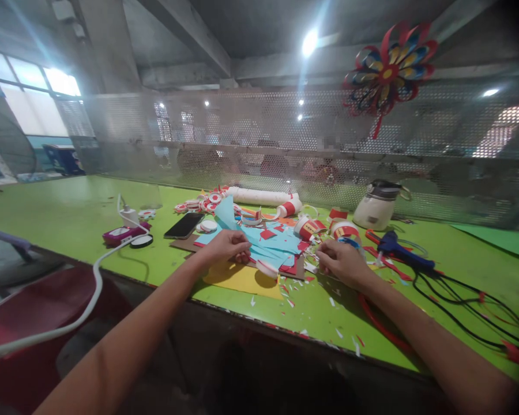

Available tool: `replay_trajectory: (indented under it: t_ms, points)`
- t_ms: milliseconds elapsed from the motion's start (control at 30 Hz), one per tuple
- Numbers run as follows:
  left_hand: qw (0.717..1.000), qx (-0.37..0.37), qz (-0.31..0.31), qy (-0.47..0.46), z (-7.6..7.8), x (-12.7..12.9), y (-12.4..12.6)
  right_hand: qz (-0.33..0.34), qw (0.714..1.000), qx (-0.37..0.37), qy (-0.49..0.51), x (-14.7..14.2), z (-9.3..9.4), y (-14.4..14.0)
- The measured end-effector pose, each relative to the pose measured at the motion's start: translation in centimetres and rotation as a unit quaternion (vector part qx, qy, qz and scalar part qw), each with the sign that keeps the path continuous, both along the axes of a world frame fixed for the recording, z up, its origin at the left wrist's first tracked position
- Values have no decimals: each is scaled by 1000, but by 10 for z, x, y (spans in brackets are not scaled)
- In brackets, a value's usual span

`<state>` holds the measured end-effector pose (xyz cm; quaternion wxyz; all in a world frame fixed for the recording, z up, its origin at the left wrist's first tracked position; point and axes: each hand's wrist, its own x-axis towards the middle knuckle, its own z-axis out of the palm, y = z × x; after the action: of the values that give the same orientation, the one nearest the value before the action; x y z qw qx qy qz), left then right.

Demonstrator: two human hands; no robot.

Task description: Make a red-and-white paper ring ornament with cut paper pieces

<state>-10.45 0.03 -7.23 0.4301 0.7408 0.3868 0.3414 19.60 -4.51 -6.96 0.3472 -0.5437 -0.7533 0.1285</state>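
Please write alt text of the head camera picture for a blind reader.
Two bare hands work on a green table: the left hand touches light blue paper sheets, the right hand rests among red and white paper scraps. A blue glue gun lies to the right.

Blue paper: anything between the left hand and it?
Nothing visible. The left hand already rests on the blue paper, fingers curled at its edge. The right hand lies apart, among paper scraps beside the tape rolls.

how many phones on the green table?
1. A dark phone lies flat at the left edge of the paper pile, beyond the left hand. Others may be hidden under the blue paper sheets.
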Motion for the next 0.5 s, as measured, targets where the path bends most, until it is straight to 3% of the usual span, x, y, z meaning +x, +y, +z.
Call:
replay_trajectory:
  t_ms: [100,267,400,500]
  points:
    - [1000,7,14,11,1,0,-2,8,1000,-4,2,1,-2,1]
    - [998,23,-19,56,5,-2,-4,1,1000,-9,-2,2,-1,2]
    - [987,76,-59,131,18,-5,-12,6,1000,-9,-5,2,0,0]
    - [967,123,-88,206,29,-4,-32,7,1000,-12,-7,1,0,0]
